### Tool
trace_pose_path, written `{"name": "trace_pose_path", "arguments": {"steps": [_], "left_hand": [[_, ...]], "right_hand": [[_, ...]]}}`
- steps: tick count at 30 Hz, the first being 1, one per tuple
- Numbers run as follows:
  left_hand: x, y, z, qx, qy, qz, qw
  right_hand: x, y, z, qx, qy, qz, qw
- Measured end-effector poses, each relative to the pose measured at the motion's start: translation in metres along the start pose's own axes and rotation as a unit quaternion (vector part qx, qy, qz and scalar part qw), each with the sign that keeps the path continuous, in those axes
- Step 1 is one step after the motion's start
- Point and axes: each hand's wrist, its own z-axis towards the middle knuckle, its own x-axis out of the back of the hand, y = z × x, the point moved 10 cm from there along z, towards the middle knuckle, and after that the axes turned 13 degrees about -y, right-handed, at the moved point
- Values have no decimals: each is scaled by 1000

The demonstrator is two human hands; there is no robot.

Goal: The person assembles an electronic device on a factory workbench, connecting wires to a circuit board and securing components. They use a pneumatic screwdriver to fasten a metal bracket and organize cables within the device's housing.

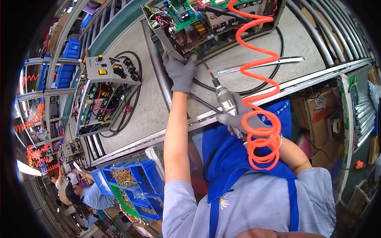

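Note:
An opened electrical unit (pixel 206 37) with a green circuit board, coils and loose wires lies on the workbench (pixel 260 73) at the top. My left hand (pixel 179 73), in a grey glove, has its fingers closed around the lower corner of the unit's end panel (pixel 166 41). In my grey-gloved right hand (pixel 238 118) is a silver air screwdriver (pixel 226 99). Its bit points up and left toward the unit, apart from the panel. A red coiled air hose (pixel 260 55) hangs in front of the unit and the right forearm.
A second open unit (pixel 104 93) with a black cable stands at left. A metal strip (pixel 262 65) lies on the bench. Blue bins (pixel 149 188) of small hardware sit below left. Rollers (pixel 321 29) extend at upper right. Co-workers (pixel 89 194) are at far left.

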Motion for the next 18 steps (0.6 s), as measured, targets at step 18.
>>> {"name": "trace_pose_path", "arguments": {"steps": [18], "left_hand": [[-5,-3,-3,-2,32,-31,999]], "right_hand": [[5,-40,10,0,-138,0,990]]}}
